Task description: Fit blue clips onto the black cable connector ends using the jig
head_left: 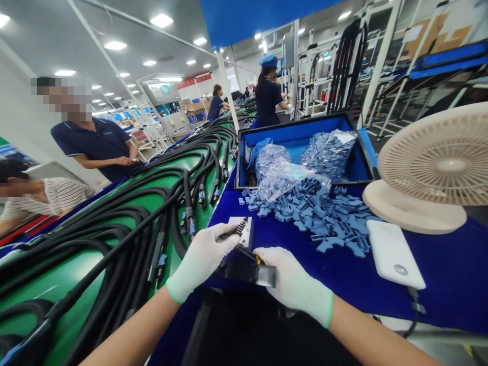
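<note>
Black connector [246,267] at near edge of blue surface [450,274], held between two gloved hands. Green conveyor [57,290] on the left, loaded with long black cables [95,231]. Beige fan [434,162] stands at right. Blue bin [301,140] behind, bagged parts inside. Loose blue clips [328,218] heaped mid-surface, white power bank [394,254] beside them. Left hand [200,256]: grip pinching connector's left end. Right hand [293,282]: grip closed around its right end. Small white block [244,229] just beyond the fingers.

Bright ceiling lights [161,20] shine over a factory hall with a white pillar [227,91].
</note>
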`<action>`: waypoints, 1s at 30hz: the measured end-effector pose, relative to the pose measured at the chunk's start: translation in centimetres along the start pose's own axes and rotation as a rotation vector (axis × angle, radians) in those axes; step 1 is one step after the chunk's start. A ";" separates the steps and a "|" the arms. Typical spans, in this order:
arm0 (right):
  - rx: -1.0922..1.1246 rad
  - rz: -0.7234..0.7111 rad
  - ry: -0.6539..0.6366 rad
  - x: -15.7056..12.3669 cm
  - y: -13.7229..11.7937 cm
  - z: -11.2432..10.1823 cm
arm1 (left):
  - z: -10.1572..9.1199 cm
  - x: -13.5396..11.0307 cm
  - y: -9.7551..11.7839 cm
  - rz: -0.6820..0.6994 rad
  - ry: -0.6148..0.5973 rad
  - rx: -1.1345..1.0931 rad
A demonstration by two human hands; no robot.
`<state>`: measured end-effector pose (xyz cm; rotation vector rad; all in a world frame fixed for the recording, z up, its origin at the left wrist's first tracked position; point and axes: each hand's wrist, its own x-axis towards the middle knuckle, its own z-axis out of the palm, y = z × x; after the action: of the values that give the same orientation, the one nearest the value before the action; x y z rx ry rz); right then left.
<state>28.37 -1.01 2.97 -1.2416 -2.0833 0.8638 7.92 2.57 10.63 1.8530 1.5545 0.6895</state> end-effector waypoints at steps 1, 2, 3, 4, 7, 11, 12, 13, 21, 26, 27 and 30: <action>-0.068 -0.006 -0.007 -0.2 0.0 -0.5 | 0.0 0.1 0.1 -0.004 -0.007 -0.015; -0.161 -0.003 0.003 -0.5 0.1 -1.1 | 0.1 0.2 0.2 -0.008 -0.013 -0.040; -0.256 0.007 0.034 -0.7 0.3 -1.6 | 0.2 0.3 0.2 -0.014 -0.018 -0.072; -0.335 0.019 0.078 -1.0 0.5 -2.0 | 0.2 0.3 0.2 -0.020 -0.020 -0.107; -0.221 0.021 0.172 -1.7 0.6 -2.3 | 0.3 0.3 0.0 -0.039 -0.001 -0.203; 0.448 0.117 0.078 -2.0 -0.8 -1.5 | 0.1 -0.4 -0.2 0.024 -0.059 -0.170; 0.561 0.141 0.084 -2.0 -1.2 -1.3 | 0.1 -0.6 -0.2 0.070 -0.110 -0.133; 0.638 0.152 0.106 -1.9 -1.5 -1.1 | 0.1 -0.9 -0.3 0.126 -0.164 -0.097; 0.891 0.133 0.080 0.0 -1.5 0.0 | 1.1 -2.2 -1.6 0.468 -0.212 0.094; 1.046 0.108 -0.051 0.5 -1.0 0.5 | 1.3 -1.3 -3.4 0.550 -0.281 0.121; 1.038 0.113 -0.038 0.5 -1.1 0.5 | 1.3 -0.8 -3.6 0.493 -0.295 0.059; 0.961 0.116 0.026 0.4 -1.5 0.3 | 1.4 0.8 -3.6 0.189 -0.380 -0.212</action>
<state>27.14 -1.33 3.98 -0.8098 -1.2583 1.6143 6.72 3.60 7.03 1.8545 1.0350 0.5219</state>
